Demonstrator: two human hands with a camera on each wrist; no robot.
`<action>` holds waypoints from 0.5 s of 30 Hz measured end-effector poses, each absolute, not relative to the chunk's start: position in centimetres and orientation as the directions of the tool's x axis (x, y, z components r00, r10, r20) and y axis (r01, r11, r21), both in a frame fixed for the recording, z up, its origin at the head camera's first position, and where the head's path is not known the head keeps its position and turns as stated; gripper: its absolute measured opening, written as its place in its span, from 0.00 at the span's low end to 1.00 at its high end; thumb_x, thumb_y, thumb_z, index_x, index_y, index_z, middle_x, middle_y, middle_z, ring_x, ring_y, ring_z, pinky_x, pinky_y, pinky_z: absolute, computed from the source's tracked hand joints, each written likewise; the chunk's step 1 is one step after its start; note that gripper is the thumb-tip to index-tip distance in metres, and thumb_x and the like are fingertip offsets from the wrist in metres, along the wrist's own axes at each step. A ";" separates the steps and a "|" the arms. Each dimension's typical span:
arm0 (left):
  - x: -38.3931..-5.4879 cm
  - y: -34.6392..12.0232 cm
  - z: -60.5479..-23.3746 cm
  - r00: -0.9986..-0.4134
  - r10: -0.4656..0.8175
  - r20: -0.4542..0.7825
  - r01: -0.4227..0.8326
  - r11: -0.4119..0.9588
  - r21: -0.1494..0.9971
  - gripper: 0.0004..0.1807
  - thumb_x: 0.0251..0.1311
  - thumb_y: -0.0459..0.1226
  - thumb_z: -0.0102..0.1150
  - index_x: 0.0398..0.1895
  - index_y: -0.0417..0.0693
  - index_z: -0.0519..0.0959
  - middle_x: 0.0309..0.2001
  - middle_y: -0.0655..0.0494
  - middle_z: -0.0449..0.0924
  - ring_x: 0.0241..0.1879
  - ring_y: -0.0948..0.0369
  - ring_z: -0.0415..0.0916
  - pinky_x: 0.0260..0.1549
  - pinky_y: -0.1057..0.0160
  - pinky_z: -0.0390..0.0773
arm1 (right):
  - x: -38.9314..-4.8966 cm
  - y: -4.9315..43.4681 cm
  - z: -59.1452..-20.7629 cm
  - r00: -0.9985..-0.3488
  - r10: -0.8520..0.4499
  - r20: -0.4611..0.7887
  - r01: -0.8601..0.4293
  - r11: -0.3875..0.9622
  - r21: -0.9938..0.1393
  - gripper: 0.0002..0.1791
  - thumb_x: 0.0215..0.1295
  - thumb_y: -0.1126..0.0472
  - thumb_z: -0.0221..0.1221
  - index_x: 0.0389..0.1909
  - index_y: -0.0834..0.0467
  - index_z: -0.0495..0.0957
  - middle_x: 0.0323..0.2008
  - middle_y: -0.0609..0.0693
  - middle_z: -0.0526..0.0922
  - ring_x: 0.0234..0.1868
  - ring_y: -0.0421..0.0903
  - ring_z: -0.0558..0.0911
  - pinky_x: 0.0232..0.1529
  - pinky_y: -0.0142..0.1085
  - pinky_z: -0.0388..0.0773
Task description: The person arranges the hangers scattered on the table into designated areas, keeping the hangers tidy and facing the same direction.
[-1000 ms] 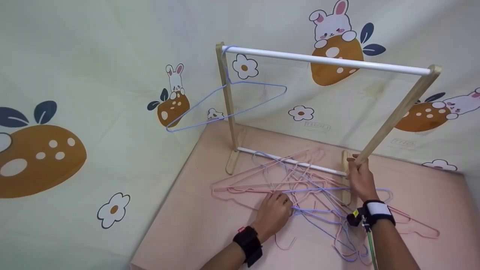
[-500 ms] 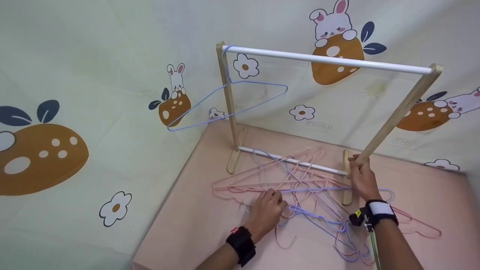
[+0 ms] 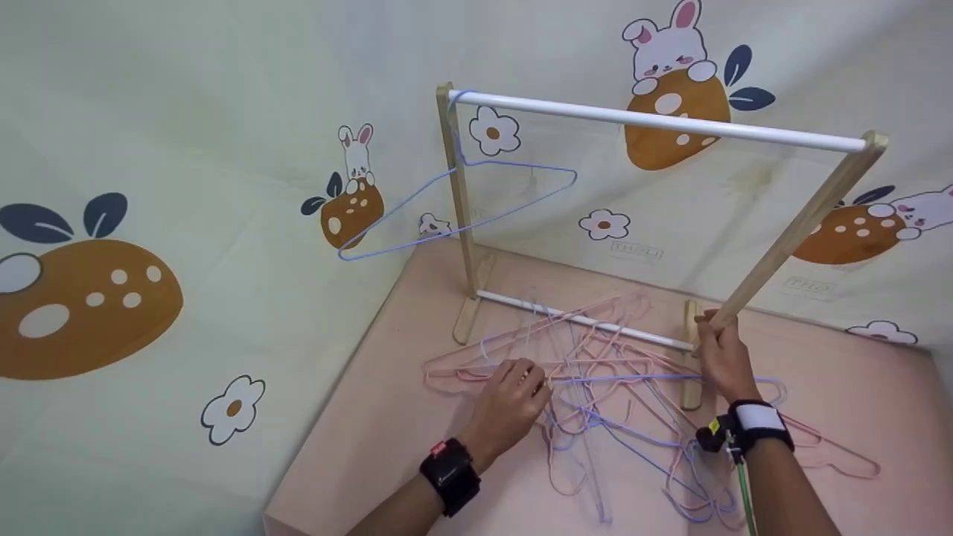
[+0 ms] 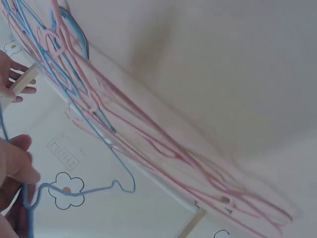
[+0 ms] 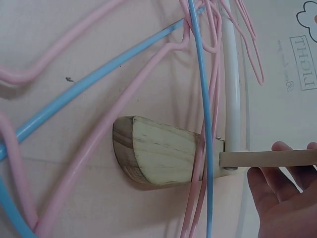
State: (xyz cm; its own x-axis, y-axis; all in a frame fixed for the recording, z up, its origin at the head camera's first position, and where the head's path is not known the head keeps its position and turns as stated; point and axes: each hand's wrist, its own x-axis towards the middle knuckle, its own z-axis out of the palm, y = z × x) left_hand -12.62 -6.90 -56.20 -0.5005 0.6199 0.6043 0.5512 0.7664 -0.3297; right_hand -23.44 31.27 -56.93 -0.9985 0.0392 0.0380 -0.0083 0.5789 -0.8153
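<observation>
We're looking at the desk carrying the rack, and a pile of pink and blue hangers is sprawling along the near side. One blue hanger is hanging at the top rail's left end. Now we're catching the change: a second blue hanger is coming up on edge, blurring, and we're judging it nearly freed. The left grip is shifting left, pinching its wire between curled fingers; the right grip is curling around the rack's right post.
</observation>
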 end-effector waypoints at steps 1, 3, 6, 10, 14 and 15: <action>-12.6 -7.2 -55.9 -0.483 0.631 0.607 0.560 0.756 -0.340 0.15 0.78 0.32 0.57 0.36 0.51 0.92 0.42 0.56 0.85 0.48 0.57 0.82 0.52 0.60 0.83 | -23.4 31.3 -56.9 -0.998 0.041 0.042 -0.011 0.579 -0.815 0.27 0.92 0.48 0.38 0.76 0.63 0.60 0.71 0.67 0.78 0.52 0.62 0.81 0.48 0.41 0.73; -12.7 -7.7 -55.4 -0.446 0.647 0.618 0.580 0.735 -0.351 0.15 0.80 0.33 0.56 0.38 0.51 0.92 0.43 0.56 0.87 0.49 0.57 0.83 0.52 0.60 0.83 | -23.4 31.3 -56.9 -0.997 0.048 0.052 -0.014 0.582 -0.813 0.26 0.92 0.49 0.39 0.76 0.63 0.60 0.70 0.67 0.79 0.50 0.60 0.81 0.46 0.39 0.73; -12.9 -8.3 -54.9 -0.380 0.659 0.649 0.596 0.711 -0.372 0.15 0.81 0.33 0.56 0.39 0.50 0.92 0.47 0.56 0.88 0.51 0.57 0.84 0.52 0.61 0.84 | -23.4 31.2 -56.9 -0.997 0.059 0.055 -0.011 0.581 -0.814 0.26 0.92 0.49 0.40 0.75 0.63 0.61 0.69 0.67 0.79 0.49 0.58 0.80 0.45 0.38 0.73; -13.1 -8.8 -54.8 -0.285 0.655 0.700 0.605 0.689 -0.399 0.17 0.82 0.31 0.54 0.38 0.48 0.91 0.51 0.54 0.87 0.51 0.56 0.83 0.46 0.62 0.84 | -23.4 31.1 -57.1 -0.997 0.066 0.046 0.001 0.582 -0.813 0.26 0.92 0.48 0.39 0.75 0.63 0.61 0.69 0.67 0.79 0.50 0.58 0.80 0.46 0.38 0.73; -13.2 -9.0 -55.0 -0.256 0.635 0.729 0.627 0.683 -0.375 0.18 0.83 0.30 0.51 0.41 0.49 0.92 0.47 0.53 0.84 0.45 0.57 0.80 0.38 0.63 0.81 | -23.3 31.0 -57.1 -0.996 0.074 0.042 0.009 0.584 -0.812 0.26 0.92 0.48 0.40 0.75 0.63 0.62 0.65 0.69 0.80 0.49 0.59 0.80 0.47 0.42 0.73; -13.2 -9.0 -55.1 -0.265 0.628 0.732 0.634 0.685 -0.359 0.18 0.83 0.30 0.51 0.42 0.49 0.92 0.46 0.54 0.83 0.44 0.57 0.80 0.37 0.63 0.80 | -23.3 30.9 -57.0 -0.996 0.077 0.045 0.009 0.586 -0.810 0.26 0.92 0.49 0.40 0.75 0.62 0.62 0.64 0.69 0.81 0.49 0.59 0.80 0.47 0.43 0.73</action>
State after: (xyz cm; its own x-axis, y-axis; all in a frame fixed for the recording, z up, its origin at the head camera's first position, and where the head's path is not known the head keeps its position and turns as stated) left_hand -13.21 -8.97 -55.05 -0.2649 0.6283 0.7315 0.6342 0.6849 -0.3587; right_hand -23.30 30.93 -57.03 -0.9960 0.0770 0.0449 0.0089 0.5862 -0.8101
